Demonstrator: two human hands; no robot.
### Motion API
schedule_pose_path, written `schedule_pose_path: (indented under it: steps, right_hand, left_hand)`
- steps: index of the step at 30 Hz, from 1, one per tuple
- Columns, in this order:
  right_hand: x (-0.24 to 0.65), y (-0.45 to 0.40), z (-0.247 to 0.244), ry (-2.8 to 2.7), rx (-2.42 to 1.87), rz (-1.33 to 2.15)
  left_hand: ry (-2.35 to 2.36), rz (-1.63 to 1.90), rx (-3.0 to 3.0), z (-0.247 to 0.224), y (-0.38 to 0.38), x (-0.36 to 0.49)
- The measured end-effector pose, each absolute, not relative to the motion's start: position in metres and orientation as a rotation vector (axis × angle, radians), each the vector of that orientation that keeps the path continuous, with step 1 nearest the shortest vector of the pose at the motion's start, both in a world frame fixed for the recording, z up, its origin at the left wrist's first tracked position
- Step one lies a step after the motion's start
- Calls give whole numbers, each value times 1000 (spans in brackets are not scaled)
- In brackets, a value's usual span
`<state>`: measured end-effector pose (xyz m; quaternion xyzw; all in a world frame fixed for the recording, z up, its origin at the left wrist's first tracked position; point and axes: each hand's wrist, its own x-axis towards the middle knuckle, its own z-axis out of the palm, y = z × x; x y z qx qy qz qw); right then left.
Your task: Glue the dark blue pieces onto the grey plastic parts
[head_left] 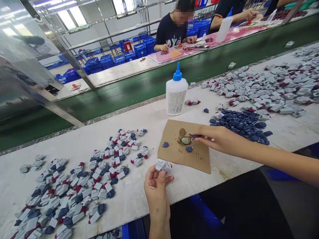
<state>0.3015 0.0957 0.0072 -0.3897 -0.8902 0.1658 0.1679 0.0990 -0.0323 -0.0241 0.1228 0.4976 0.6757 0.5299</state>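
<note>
My left hand (159, 186) pinches a small light-grey moulded piece (163, 165) above the table's front edge. Over a brown cardboard sheet (171, 154), my right hand (211, 137) has thumb and fingers closed on a small dark-blue piece (195, 136). That piece is right beside a round metal cap (185, 140) surrounded by brown wet-looking stains. Two more dark-blue pieces, one near the cap (189, 149) and one farther left (165, 144), lie on the cardboard. Behind it stands a white bottle (176, 96) with a blue pointed nozzle.
At left spreads a heap of grey, blue and dark-red joined pieces (74, 189). Loose dark-blue pieces (239, 124) lie at right, before a large grey and dark-red pile (274, 86). A green conveyor belt (129, 96) runs behind; a co-worker (174, 30) sits beyond it.
</note>
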Motion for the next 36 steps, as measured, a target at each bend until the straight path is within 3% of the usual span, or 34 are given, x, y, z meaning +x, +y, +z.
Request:
schedule_pose_path:
  steps: [11,19,36]
  right_hand:
    - [276,113,-7,-2664,-1085,357]
    - [267,89,35,-2303,-1093,871]
    - [256,63,56,-2383,-917,1017]
  left_hand:
    - [1254,1663,202,-13,-26,115]
    - [1176,1578,270,-6,-17,122]
    - [1193,1592,297,-5,-19,130]
